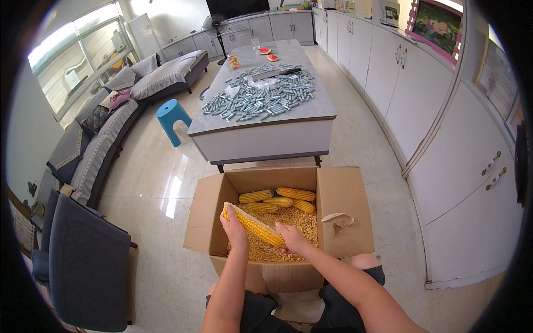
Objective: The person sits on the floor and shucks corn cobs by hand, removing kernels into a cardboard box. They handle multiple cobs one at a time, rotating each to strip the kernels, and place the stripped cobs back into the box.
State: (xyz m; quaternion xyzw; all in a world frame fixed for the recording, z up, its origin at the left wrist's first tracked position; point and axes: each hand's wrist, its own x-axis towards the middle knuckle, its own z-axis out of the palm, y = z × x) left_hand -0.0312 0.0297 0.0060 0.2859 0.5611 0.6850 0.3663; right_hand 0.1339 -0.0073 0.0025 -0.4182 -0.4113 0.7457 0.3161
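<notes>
Over the open cardboard box (344, 208), a yellow corn cob (254, 226) is held slanting between my two hands. My left hand (235, 228) is closed round its upper left end. At the lower right end, my right hand (292, 238) grips it, with the fingers partly hidden behind the cob. A pale strip along the cob's upper side appears bare of kernels. Loose corn kernels (302, 223) cover the bottom of the box. Several whole corn cobs (297, 193) lie on them against the far wall.
Beyond the box stands a grey table (206, 123) strewn with metal bolts (261, 100), a knife (277, 73) and watermelon slices (272, 57). A blue stool (172, 116) is left of it. White cabinets (383, 77) line the right; a grey chair (83, 261) sits near left.
</notes>
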